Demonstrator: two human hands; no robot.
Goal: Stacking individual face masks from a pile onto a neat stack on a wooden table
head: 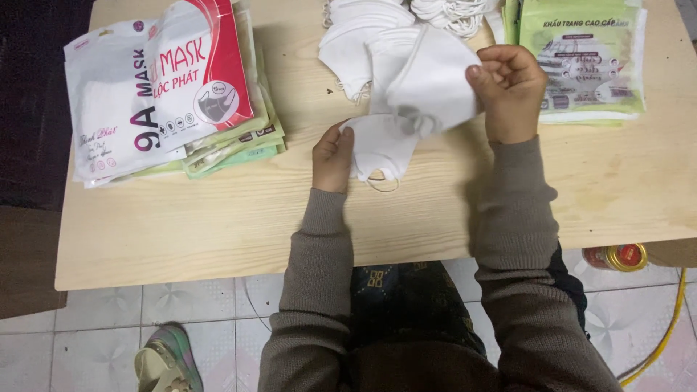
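My right hand [510, 87] pinches the edge of a white face mask [428, 76], lifted a little above the wooden table [218, 218]. My left hand [332, 156] holds another white mask [381, 145] lying on the table, its ear loop hanging toward me. Behind them is a loose pile of white masks [356, 36] with tangled ear loops [450, 13].
A stack of flat mask packets [160, 80], white, red and green, lies at the table's left. A stack of green packets [588, 58] sits at the right rear. On the tiled floor are a red and gold tin [617, 256], a yellow cable [664, 337] and a sandal [167, 359].
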